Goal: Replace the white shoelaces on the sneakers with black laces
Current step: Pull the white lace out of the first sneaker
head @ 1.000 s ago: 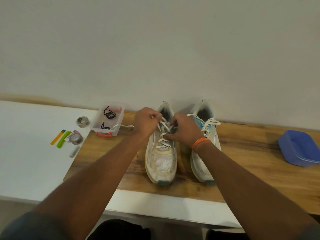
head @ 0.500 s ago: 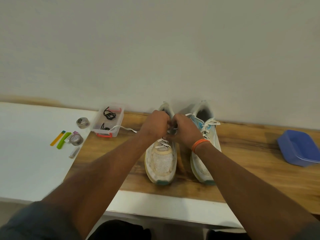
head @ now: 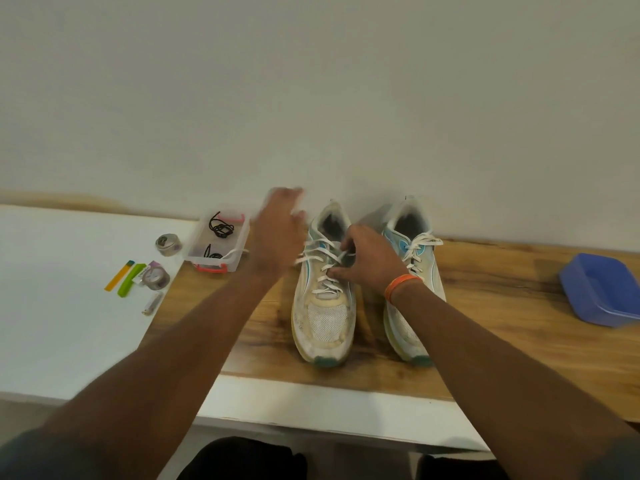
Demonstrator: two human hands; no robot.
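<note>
— Since half a second ago the left hand (head: 277, 233) has left the knot and swung out to the left; it is blurred, fingers spread, holding nothing, between the clear box (head: 219, 244) and the left sneaker (head: 325, 289).

— And the right hand (head: 370, 258)?

— Still on that sneaker, fingers curled, pinching the white lace (head: 323, 259), which now lies loose across the upper eyelets.

— Where are the 2 sneakers?

— Side by side on the wooden board (head: 485, 317), toes toward the person; the right sneaker (head: 414, 258) is still laced in white.

— The black laces (head: 221, 227)?

— Coiled in the clear box, just left of the sneakers.

— Anything else?

— A blue tray (head: 602, 292) far right; 2 tape rolls (head: 168, 244) and green and orange clips (head: 130, 279) on the white surface (head: 62, 306).
</note>
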